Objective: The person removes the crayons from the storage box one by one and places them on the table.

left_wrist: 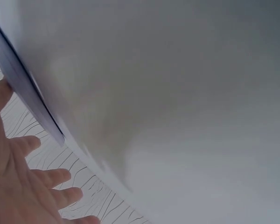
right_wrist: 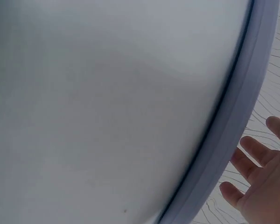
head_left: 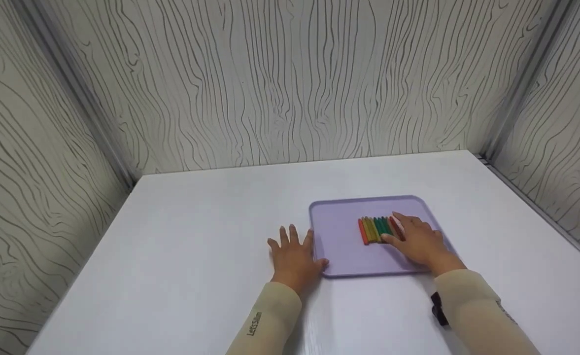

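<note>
A row of crayons (head_left: 371, 230) lies side by side on a light purple tray (head_left: 339, 259), running from red through olive and green to dark red. My right hand (head_left: 422, 242) is over the right end of that row, its thumb by the green crayons and its index finger by the dark red one. In the right wrist view its fingers (right_wrist: 256, 150) look spread and loosely bent. At the tray's left edge, my left hand (head_left: 294, 259) rests with fingers spread on the table and the thumb over the rim. The left wrist view shows that thumb at the tray's side (left_wrist: 30, 93).
The white table (head_left: 181, 256) carries the tray right of centre. Patterned panels (head_left: 270, 84) stand behind and at both sides, with metal posts at the corners. A small black object (head_left: 438, 309) shows beside the right sleeve.
</note>
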The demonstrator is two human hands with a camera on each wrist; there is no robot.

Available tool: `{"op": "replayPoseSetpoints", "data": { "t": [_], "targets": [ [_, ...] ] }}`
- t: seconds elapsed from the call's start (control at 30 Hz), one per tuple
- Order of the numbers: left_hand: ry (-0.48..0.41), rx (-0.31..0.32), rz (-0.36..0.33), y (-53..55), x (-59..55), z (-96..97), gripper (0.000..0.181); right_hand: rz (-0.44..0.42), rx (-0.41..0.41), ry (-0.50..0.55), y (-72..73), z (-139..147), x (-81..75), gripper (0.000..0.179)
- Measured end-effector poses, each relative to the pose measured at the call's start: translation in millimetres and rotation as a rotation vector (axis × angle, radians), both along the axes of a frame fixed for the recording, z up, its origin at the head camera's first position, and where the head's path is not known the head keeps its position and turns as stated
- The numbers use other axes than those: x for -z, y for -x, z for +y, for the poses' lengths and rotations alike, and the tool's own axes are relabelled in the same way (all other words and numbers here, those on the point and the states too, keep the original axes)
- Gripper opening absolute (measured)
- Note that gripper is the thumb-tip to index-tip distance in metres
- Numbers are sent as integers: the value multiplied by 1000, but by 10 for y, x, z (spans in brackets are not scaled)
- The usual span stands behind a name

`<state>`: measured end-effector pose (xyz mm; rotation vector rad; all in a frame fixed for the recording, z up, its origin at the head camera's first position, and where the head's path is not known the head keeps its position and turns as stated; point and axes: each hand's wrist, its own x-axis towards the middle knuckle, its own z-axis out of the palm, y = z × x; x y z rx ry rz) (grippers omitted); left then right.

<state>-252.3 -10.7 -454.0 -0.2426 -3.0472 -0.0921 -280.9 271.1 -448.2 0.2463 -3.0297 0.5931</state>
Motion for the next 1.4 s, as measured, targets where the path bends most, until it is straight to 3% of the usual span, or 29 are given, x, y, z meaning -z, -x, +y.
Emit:
{"op": "replayPoseSetpoints", "data": {
  "t": [0.27,0.6,0.8,1.0,1.4],
  "targets": [
    [-22,11,-36,-8,-10,-9,71,-27,24,12,67,91,8,65],
    [-114,46,-85,-52,-41,-29,62,-21,-14,104,111,72,30,47],
    [-155,80,-105,-41,-33,-31,59,-26,-31,121,146,54,23,42],
    [-113,115,-92,-32,-9,-55,57,-24,-49,139,178,46,20,39],
    [-130,139,-129,-143,-29,-207,59,-130,-15,243,104,-2,-4,40]
  ]
}}
